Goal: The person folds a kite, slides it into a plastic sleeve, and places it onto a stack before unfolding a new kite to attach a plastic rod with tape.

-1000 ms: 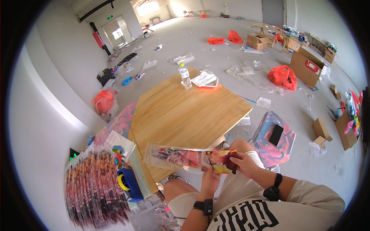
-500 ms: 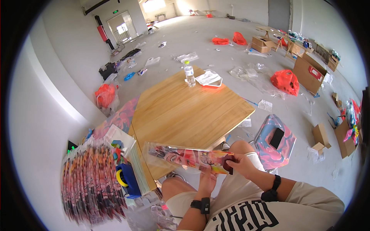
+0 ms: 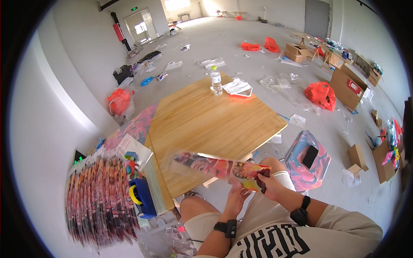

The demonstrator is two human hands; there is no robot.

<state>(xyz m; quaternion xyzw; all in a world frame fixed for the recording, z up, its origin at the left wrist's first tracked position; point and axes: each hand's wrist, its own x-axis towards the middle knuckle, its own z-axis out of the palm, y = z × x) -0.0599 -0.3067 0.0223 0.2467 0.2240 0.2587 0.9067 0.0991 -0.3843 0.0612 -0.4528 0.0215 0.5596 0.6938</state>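
Observation:
A long, flat printed piece in a clear plastic sleeve (image 3: 217, 167) slants above the near edge of the wooden table, its pictures red, orange and yellow. At its right end, by a dark red tip, my right hand (image 3: 274, 188) is closed on it, thumb on top. My left hand (image 3: 235, 201) lies just under the lower edge of the piece, fingers apart; whether it touches is hard to make out. To the left stands a thick row of similar sleeved printed pieces (image 3: 101, 198). Beside them sits a blue tape dispenser (image 3: 144, 201) with a yellow ring.
On the wooden table (image 3: 202, 124) stand a water bottle (image 3: 216, 81) and a red-rimmed tray with white paper (image 3: 238, 87). A black phone (image 3: 310, 156) lies on a patterned stool (image 3: 299, 172) at my right. Cardboard boxes (image 3: 348, 88), red bags (image 3: 320, 96) and plastic scraps litter the floor.
My right hand and the sleeved piece have shifted slightly right, and its far left end has swung a little. My left thumb has come off the face of the piece to below its edge.

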